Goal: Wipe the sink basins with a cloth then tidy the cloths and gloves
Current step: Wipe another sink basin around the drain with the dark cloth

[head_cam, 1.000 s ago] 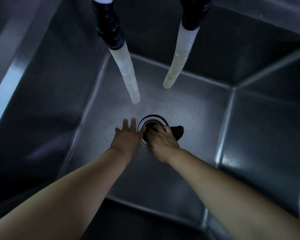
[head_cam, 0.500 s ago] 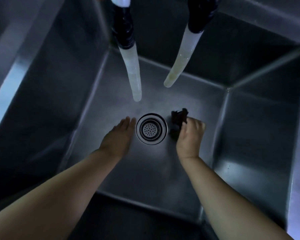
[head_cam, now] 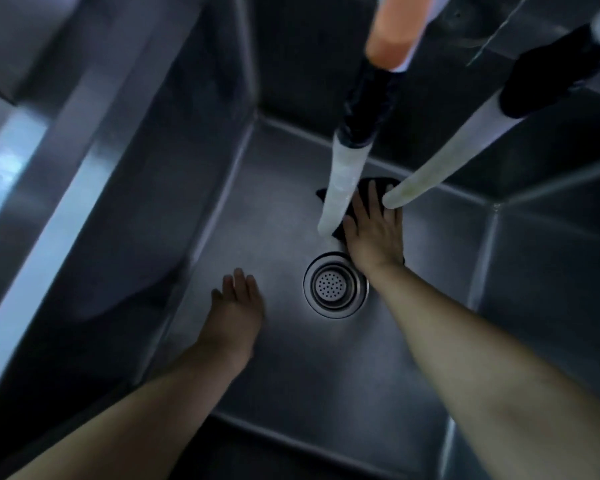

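The soft, limp dark cloth [head_cam: 374,188] is pressed flat by the right hand [head_cam: 374,230] with straight fingers on the far sink floor [head_cam: 291,358], best pushed under the palm, while the left hand [head_cam: 236,306] rests open, well apart.

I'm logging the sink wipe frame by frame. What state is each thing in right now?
Right hand: fingers flat, pressing the cloth on the basin floor.
Left hand: open, flat on the floor, holding nothing.
Cloth: dark, spread under the right hand.
Drain strainer: uncovered, seated in the drain.
Two hoses: hanging, no water seen running.
Sink basin: no standing water.
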The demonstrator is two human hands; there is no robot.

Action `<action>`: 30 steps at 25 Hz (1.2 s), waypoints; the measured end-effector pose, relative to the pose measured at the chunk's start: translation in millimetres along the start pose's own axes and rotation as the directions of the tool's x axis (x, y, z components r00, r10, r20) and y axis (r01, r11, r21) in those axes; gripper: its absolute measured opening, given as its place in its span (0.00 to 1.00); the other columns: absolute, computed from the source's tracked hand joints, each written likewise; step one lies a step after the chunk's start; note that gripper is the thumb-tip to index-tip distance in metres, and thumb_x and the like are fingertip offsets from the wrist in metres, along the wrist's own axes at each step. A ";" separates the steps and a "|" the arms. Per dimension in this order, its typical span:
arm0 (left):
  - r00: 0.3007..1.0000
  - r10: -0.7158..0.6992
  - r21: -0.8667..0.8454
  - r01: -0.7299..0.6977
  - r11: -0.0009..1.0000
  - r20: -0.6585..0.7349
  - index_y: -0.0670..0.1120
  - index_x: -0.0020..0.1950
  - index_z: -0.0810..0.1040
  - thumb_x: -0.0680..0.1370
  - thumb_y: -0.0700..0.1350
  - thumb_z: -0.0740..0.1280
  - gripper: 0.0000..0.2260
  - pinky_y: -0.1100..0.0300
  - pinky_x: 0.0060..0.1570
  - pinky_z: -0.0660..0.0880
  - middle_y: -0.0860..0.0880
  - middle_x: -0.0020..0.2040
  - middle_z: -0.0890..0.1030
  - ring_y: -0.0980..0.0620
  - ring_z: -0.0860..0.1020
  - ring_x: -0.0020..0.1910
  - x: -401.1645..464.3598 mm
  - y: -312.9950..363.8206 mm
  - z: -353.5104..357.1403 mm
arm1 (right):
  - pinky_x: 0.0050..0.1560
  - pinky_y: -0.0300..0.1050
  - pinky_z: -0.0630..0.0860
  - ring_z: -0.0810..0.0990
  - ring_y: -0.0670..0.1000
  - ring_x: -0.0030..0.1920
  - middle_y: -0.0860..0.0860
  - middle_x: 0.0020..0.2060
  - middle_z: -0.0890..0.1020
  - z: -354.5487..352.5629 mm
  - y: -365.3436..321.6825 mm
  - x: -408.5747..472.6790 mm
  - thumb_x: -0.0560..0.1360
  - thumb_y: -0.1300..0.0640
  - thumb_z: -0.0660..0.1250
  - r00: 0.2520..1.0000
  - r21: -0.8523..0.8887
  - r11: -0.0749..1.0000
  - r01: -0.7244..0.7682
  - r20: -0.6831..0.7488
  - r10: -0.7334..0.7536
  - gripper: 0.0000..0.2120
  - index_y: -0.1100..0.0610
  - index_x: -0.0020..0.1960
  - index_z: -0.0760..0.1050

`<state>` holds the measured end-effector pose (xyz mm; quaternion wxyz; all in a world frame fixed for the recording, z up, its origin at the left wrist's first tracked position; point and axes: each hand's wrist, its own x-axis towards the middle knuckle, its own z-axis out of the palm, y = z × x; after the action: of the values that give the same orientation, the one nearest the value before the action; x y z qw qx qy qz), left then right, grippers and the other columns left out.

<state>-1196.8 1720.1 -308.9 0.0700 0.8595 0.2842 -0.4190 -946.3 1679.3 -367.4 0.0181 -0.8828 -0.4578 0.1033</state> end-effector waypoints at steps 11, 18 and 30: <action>1.000 -0.018 -0.049 0.018 0.999 0.006 0.33 0.73 0.35 0.73 0.50 0.70 0.49 0.43 0.73 0.53 0.31 0.75 0.40 0.33 0.47 0.75 4.7 -4.1 6.5 | 0.74 0.60 0.38 0.43 0.59 0.76 0.54 0.77 0.51 23.9 -144.0 29.0 0.75 0.34 0.53 0.768 -0.095 0.764 0.638 0.144 -0.624 0.36 0.49 0.77 0.49; 0.999 -0.036 -0.079 0.034 0.996 -0.018 0.32 0.74 0.37 0.78 0.41 0.63 0.38 0.42 0.73 0.52 0.30 0.74 0.41 0.32 0.47 0.74 5.8 1.4 6.4 | 0.75 0.58 0.45 0.47 0.56 0.76 0.53 0.77 0.53 -3.3 -51.3 78.8 0.72 0.31 0.45 0.955 -0.126 0.946 0.298 0.050 -0.294 0.39 0.51 0.77 0.48; 1.000 -0.013 -0.109 0.013 0.994 0.001 0.35 0.75 0.39 0.73 0.51 0.71 0.48 0.48 0.72 0.57 0.34 0.76 0.43 0.37 0.50 0.76 -10.4 -6.7 -2.0 | 0.75 0.58 0.43 0.42 0.60 0.76 0.58 0.77 0.51 3.8 78.7 -101.7 0.75 0.36 0.46 0.927 -0.117 0.922 -0.368 0.035 0.374 0.36 0.54 0.77 0.48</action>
<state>-1204.2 1721.9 -298.9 0.1144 0.8525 0.3120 -0.4035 -940.6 1550.8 -364.3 -0.0627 -0.9499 -0.2876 0.1049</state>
